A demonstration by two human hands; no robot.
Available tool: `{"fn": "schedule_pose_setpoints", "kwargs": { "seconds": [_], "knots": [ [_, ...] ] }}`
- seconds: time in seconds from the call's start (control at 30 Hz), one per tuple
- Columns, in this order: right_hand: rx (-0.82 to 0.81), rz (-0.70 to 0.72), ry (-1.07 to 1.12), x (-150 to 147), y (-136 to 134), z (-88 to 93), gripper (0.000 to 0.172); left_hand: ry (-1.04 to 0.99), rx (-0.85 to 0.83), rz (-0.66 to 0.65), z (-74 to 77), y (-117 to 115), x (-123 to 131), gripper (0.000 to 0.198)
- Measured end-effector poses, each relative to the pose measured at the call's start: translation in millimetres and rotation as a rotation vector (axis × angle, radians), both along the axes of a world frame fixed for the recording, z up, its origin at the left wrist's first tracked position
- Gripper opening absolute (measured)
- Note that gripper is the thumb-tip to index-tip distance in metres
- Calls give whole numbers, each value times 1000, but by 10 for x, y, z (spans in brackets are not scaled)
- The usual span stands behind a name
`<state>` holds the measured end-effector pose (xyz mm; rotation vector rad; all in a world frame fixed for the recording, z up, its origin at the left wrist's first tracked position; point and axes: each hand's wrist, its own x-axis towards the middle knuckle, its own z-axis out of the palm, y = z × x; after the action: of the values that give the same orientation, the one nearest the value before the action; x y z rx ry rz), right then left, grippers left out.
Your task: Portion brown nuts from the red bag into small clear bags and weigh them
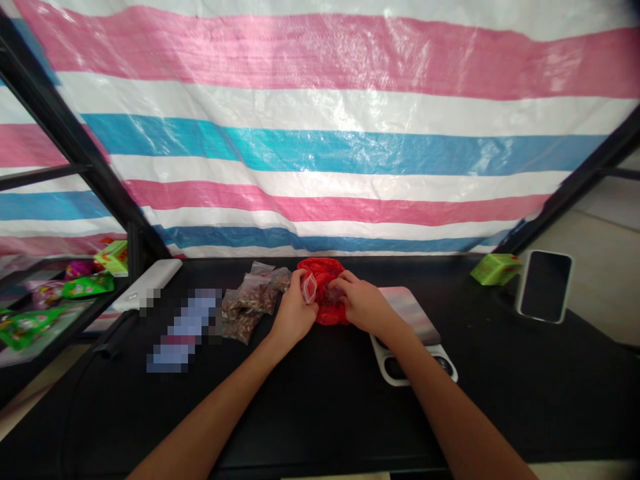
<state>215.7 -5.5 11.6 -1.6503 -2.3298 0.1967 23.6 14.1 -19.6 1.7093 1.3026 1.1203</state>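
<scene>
A small clear zip bag (309, 287) with a red strip at its mouth is gripped by my left hand (293, 313), fingers closed on it. Its mouth faces the red plastic bag (332, 316), which lies crumpled open between my hands. Over the red bag, my right hand (367, 303) has its fingers drawn together, close to some dark contents; what they pinch is too blurred to name. Several filled zip bags (255, 293) of brown dried bits are piled left of my left hand. A white kitchen scale (413, 317) sits under my right forearm.
On the black table (320, 413) stand a white power strip (153, 283) and a pixelated strip (187, 330) at left. A green box (495, 269) and a propped phone (545, 287) are at right. A striped tarp (340, 153) hangs behind; snack packets (87, 287) lie on a side shelf.
</scene>
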Motion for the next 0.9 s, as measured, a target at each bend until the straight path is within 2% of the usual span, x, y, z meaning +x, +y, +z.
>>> {"fn": "schedule_pose_setpoints", "kwargs": {
  "seconds": [0.2, 0.3, 0.4, 0.57, 0.63, 0.73, 0.8, 0.9],
  "knots": [
    [8, 3, -35, -6, -17, 58, 35, -322, -43, -33, -80, 95, 38, 62],
    [-1, 15, -50, -18, -27, 63, 30, -399, -76, -22, -28, 72, 69, 59],
    [3, 43, -51, -34, -31, 42, 33, -456, -120, -8, 22, 36, 98, 60],
    [2, 79, -43, -46, -29, 7, 29, -618, -187, -13, -23, 63, 102, 61],
    [-3, 82, -31, -46, -32, 8, 28, -596, -179, -9, -48, 98, 81, 59],
    [0, 73, -13, -45, -36, 16, 27, -439, -70, 1, -51, 139, 42, 52],
    [4, 58, -5, -42, -34, 23, 29, -359, 2, -13, -37, 151, 22, 49],
    [-9, 31, -4, -39, -25, 39, 29, -301, 23, -56, -20, 151, 10, 49]
  ]
}}
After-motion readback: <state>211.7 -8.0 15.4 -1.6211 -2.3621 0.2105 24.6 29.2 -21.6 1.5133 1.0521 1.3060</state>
